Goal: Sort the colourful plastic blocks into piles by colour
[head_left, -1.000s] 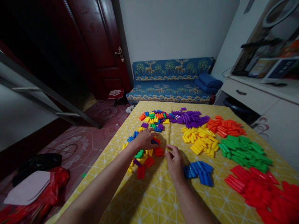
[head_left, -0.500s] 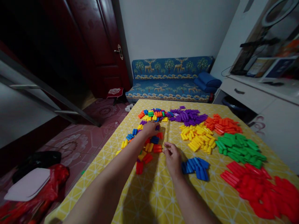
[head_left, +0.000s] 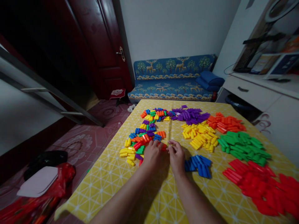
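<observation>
My left hand [head_left: 153, 153] lies over the near side of a mixed-colour pile of small plastic tube-shaped pieces [head_left: 144, 138], its fingers curled down and their tips hidden. Just to its right, my right hand [head_left: 177, 156] has thumb and fingers pinched together; whatever is between them is too small to make out. A red piece [head_left: 164, 147] shows between the two hands, close to the fingertips of both. Blue pieces [head_left: 198, 165] lie in a small heap right beside my right hand.
Sorted heaps of yellow [head_left: 201, 135], purple [head_left: 190, 115], orange [head_left: 225, 123], green [head_left: 244, 147] and red pieces [head_left: 261, 186] lie across the right of the yellow patterned tablecloth [head_left: 98, 189]. Behind the table stands a blue sofa [head_left: 163, 85]; a white cabinet [head_left: 261, 93] is at right.
My left hand has drawn back toward me from the pile's middle to its near side, beside my right hand. My right hand stays pinched. The camera view has shifted slightly.
</observation>
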Demonstrator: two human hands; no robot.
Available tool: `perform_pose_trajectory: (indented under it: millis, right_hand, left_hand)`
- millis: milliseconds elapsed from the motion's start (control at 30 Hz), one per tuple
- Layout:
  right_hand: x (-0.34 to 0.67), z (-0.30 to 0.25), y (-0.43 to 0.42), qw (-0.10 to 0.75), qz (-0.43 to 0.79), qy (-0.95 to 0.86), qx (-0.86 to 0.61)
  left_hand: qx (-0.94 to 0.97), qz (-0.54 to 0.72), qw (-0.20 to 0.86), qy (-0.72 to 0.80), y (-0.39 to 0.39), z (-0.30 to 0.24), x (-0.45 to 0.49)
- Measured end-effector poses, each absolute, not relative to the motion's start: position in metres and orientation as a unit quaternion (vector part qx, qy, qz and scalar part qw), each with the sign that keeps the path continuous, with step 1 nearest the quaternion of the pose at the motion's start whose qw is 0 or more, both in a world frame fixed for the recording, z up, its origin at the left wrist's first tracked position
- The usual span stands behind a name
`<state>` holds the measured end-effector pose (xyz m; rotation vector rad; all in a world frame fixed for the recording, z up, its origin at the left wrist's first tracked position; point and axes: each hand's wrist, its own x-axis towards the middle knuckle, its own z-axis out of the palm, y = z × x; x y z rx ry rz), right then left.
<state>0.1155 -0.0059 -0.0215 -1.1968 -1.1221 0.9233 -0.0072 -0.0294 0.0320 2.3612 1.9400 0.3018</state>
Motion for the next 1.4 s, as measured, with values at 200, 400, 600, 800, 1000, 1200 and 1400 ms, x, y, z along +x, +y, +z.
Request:
perform_pose_trajectory:
  millis: [200, 400, 600, 800, 1000, 1200, 1400]
  right_hand:
    - [0.118, -0.019, -0.007, 0.609, 0.360, -0.480, -0.518]
    - [0.120, -0.017, -0.009, 0.635, 0.345, -0.436, -0.537]
    - [0.119, -0.016, -0.009, 0.620, 0.340, -0.463, -0.534]
    - [0.119, -0.015, -0.010, 0.606, 0.351, -0.463, -0.543]
    - [0.117, -0.004, -0.014, 0.616, 0.311, -0.481, -0.541]
    - [0.157, 0.019, 0.014, 0.654, 0.324, -0.424, -0.536]
    - [0.266, 0.032, 0.120, 0.716, 0.349, -0.279, -0.536]
  left_hand:
    - [0.677, 0.294, 0.076, 0.670, -0.004, 0.032, 0.005]
    - [0.443, 0.594, 0.393, 0.544, 0.007, 0.012, 0.044]
    - [0.429, 0.627, 0.436, 0.482, 0.010, -0.006, 0.054]
    - [0.461, 0.605, 0.427, 0.488, 0.015, -0.005, 0.051]
    - [0.452, 0.612, 0.428, 0.489, 0.015, -0.004, 0.051]
    - [0.427, 0.617, 0.400, 0.526, 0.021, -0.007, 0.046]
    - [0.443, 0.596, 0.393, 0.542, 0.023, -0.004, 0.046]
